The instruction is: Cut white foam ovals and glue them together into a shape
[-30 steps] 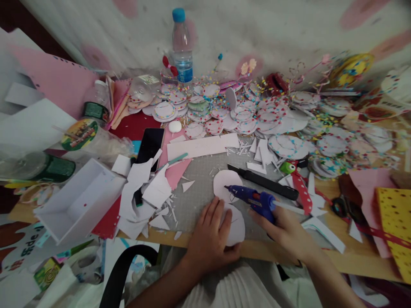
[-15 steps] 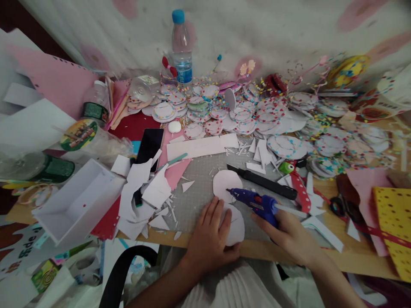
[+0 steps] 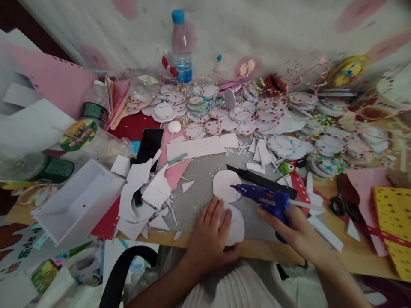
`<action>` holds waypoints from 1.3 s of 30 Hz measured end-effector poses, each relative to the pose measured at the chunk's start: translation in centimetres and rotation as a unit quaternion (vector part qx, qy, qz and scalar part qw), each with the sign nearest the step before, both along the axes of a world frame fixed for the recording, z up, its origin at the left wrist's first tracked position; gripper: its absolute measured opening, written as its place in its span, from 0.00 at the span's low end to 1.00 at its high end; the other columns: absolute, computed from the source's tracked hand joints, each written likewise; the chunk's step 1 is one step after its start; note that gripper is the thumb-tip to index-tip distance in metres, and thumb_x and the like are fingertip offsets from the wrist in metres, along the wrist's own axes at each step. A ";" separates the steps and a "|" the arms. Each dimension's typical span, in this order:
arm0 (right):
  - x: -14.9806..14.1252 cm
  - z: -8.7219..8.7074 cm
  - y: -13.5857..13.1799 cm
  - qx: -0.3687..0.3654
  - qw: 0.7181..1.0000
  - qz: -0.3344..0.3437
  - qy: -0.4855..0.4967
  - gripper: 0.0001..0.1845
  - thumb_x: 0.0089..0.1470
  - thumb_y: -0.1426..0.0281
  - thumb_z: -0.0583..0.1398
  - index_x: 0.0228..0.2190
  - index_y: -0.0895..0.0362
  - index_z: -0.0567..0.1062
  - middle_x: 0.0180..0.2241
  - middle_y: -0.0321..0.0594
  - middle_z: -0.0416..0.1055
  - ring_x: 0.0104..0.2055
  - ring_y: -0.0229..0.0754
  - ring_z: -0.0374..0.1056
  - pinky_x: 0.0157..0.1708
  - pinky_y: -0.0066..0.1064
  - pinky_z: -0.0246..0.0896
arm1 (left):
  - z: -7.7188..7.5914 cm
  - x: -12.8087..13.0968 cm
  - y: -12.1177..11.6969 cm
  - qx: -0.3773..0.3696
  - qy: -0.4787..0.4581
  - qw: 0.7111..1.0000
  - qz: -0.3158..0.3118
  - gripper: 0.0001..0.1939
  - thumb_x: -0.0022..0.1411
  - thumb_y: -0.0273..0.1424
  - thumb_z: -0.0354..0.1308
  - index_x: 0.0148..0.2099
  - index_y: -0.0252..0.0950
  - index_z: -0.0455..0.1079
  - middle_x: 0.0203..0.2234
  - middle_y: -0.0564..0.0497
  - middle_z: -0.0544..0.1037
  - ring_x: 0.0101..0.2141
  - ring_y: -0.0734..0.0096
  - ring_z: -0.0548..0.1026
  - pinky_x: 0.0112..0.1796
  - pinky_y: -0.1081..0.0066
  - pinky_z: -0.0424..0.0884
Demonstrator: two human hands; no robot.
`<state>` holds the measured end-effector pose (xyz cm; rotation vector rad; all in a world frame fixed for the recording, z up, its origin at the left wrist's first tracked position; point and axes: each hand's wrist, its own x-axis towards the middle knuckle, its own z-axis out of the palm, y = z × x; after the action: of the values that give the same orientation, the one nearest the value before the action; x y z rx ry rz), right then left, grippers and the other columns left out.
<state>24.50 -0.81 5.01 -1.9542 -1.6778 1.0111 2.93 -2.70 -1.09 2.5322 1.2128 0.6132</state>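
Backdrop: pale cloth (image 3: 263, 30) with pink blotches hangs behind a crowded wooden desk (image 3: 366, 261).
Mat (image 3: 195, 179): grey, gridded, at the middle of the desk, littered with paper slivers.
Right hand (image 3: 298, 231): closed round the grip of a blue glue gun (image 3: 268, 199); a pale stick (image 3: 306, 206) juts from its back end.
Nozzle (image 3: 234, 186): aimed left over the upper disc (image 3: 223, 184); from where I stand I can't tell whether it touches.
Left hand (image 3: 212, 233): laid over the lower disc (image 3: 236, 226), fingers a little apart, fingertips reaching the near edge of the upper disc.
Discs: both white, on the mat, one just beyond the other, the lower by the desk's front edge.
Cutter (image 3: 258, 178): black, lying just past the glue gun, blade pointing left.
Strip (image 3: 197, 146): long and white, across the mat's far side.
Back row: piles of dotted discs (image 3: 245, 113), with an upright bottle (image 3: 182, 47) behind them, blue-capped.
Left side: dark phone (image 3: 150, 143), white scraps (image 3: 157, 190), and an open white box (image 3: 80, 201) sitting tilted.
Right side: black-handled scissors (image 3: 337, 206) near a yellow spotted sheet (image 3: 393, 224).
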 end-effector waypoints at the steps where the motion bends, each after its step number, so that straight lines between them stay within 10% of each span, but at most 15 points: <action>1: 0.1 0.0 0.0 -0.003 1.000 -0.004 0.005 0.22 0.54 0.50 0.56 0.25 0.55 0.73 0.22 0.36 0.69 0.24 0.42 0.64 0.23 0.31 0.61 | 0.0 0.0 0.0 0.000 0.000 1.000 0.000 0.32 0.52 0.38 0.58 0.56 0.24 0.64 0.57 0.28 0.65 0.60 0.41 0.59 0.54 0.47 0.64; 7: 0.1 -0.3 0.1 0.012 0.999 -0.001 0.037 0.19 0.54 0.52 0.57 0.33 0.55 0.76 0.33 0.40 0.76 0.34 0.46 0.70 0.35 0.34 0.66 | 0.0 0.0 -0.1 -0.003 0.005 1.000 -0.004 0.33 0.51 0.38 0.59 0.56 0.24 0.63 0.57 0.27 0.64 0.60 0.40 0.58 0.54 0.47 0.63; 39: 0.0 -0.2 -0.2 0.014 0.999 0.045 -0.009 0.17 0.56 0.56 0.56 0.22 0.53 0.67 0.20 0.34 0.61 0.22 0.38 0.59 0.17 0.28 0.52 | 0.1 0.0 0.0 -0.017 0.012 1.000 -0.004 0.32 0.53 0.38 0.58 0.57 0.25 0.62 0.58 0.28 0.64 0.61 0.41 0.58 0.55 0.46 0.62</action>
<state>24.48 -0.96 4.82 -1.8902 -1.7940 0.9990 2.93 -2.72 -1.03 2.5234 1.2089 0.5573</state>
